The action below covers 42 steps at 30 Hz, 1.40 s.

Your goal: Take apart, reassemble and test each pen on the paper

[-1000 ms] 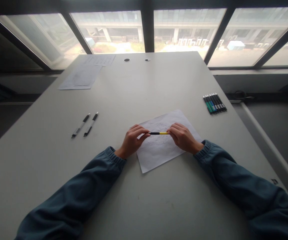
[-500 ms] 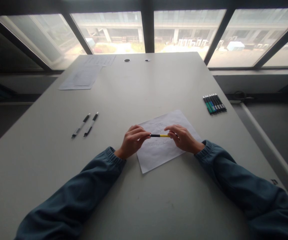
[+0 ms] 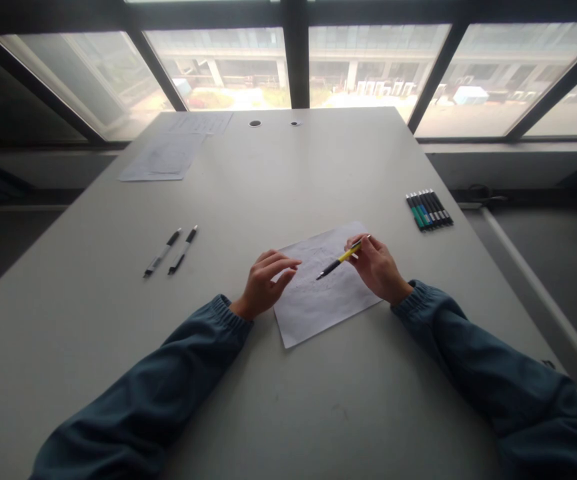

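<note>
A white sheet of paper (image 3: 318, 303) with faint pencil marks lies on the grey table (image 3: 288, 400) in front of me. My right hand (image 3: 378, 268) is closed on a yellow and black pen (image 3: 341, 259), whose dark tip slants down to the left over the sheet. My left hand (image 3: 264, 283) rests at the paper's left edge. Its fingers are loosely curled and apart, and it holds nothing.
Two black and white pens (image 3: 171, 251) lie on the table to the left. A row of several markers (image 3: 429, 209) sits near the right edge. More paper sheets (image 3: 165, 157) lie at the far left corner. Windows (image 3: 368, 67) run behind the table.
My left hand has let go of the pen's end. My right hand has swung the pen from level to slanted, tip down-left, and moved slightly up and right.
</note>
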Motion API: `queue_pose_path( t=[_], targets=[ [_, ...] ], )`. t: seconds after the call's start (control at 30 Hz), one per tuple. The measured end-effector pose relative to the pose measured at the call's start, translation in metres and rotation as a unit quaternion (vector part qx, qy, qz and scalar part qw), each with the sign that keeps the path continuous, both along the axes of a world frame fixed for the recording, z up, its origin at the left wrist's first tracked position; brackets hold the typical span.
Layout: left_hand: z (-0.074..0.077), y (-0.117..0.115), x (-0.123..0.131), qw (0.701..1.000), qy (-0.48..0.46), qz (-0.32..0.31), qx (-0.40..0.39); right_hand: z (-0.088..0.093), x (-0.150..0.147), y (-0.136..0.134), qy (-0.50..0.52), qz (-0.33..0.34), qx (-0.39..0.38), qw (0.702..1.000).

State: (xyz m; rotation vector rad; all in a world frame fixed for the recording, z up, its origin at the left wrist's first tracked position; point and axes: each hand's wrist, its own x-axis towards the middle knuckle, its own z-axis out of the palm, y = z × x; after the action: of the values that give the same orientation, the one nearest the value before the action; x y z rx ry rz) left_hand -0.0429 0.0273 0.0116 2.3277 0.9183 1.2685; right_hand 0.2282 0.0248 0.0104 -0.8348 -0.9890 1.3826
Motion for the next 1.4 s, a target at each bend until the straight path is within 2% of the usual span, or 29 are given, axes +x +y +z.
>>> queue_pose_path(
  t=[0.2,0.33,0.47,0.67,0.8,0.93,1.17,1.4],
  targets=[
    [-0.001,0.001,-0.002,0.994,-0.023,0.098,-0.033,0.005,0.01,0.01,0.109,0.001,-0.057,0.992],
    [-0.003,0.003,-0.002,0.993,0.008,0.108,-0.049,0.009,0.013,0.01,0.145,0.019,-0.085,0.986],
    [-0.005,0.004,-0.002,0.994,0.033,0.086,-0.063,0.009,0.018,0.009,0.199,0.024,-0.116,0.973],
    [-0.008,0.002,0.0,0.995,0.088,-0.02,-0.045,0.01,0.023,0.007,0.262,0.038,-0.144,0.953],
    [-0.007,0.001,0.001,0.989,0.143,-0.027,-0.012,0.012,0.023,0.006,0.281,0.04,-0.149,0.947],
    [-0.008,0.002,0.0,0.983,0.178,-0.036,0.005,0.013,0.023,0.007,0.27,0.028,-0.141,0.952],
    [-0.016,0.005,-0.002,0.972,0.236,-0.021,0.003,0.006,0.023,0.013,0.167,0.0,-0.142,0.976],
    [-0.004,-0.001,-0.001,0.955,0.292,-0.027,-0.045,0.006,0.018,0.01,0.069,-0.014,-0.105,0.992]
  ],
)
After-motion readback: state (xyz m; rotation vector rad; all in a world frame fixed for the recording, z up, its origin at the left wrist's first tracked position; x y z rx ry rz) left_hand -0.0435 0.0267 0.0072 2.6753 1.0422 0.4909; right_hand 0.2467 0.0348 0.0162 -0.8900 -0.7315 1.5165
